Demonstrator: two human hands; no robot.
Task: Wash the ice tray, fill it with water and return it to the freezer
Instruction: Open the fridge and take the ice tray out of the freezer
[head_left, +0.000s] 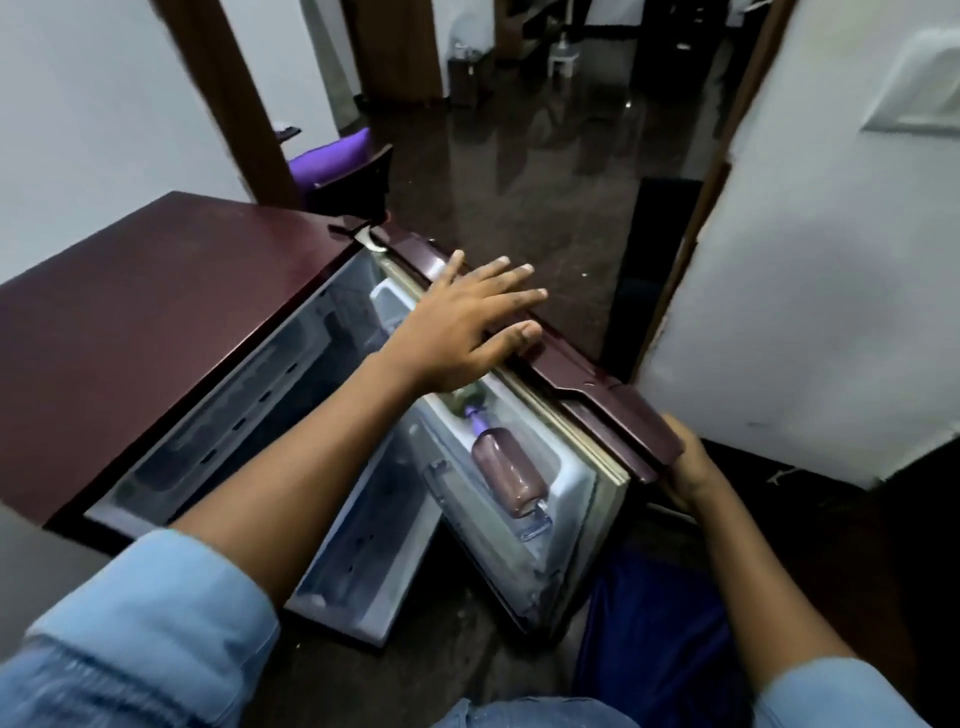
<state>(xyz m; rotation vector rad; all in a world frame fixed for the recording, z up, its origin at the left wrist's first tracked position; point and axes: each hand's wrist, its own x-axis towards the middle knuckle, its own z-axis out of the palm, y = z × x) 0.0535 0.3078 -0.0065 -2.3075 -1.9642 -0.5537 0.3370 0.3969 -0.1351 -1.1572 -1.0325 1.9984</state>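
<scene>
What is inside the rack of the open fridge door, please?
A brown bottle with a purple cap sits in the door rack. The left hand covers most of a pale item beside it, so I cannot identify that.

Single head-worn view, steeply downward and forward, close above fridge top (156, 312), doorway beyond

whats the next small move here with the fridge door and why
Probably swing the fridge door wider. It stands only partly open; the left hand lies flat on its top edge and the right hand grips its outer corner. Neither hand holds an ice tray and none shows in the narrow gap, so reaching it likely needs more opening.
</scene>
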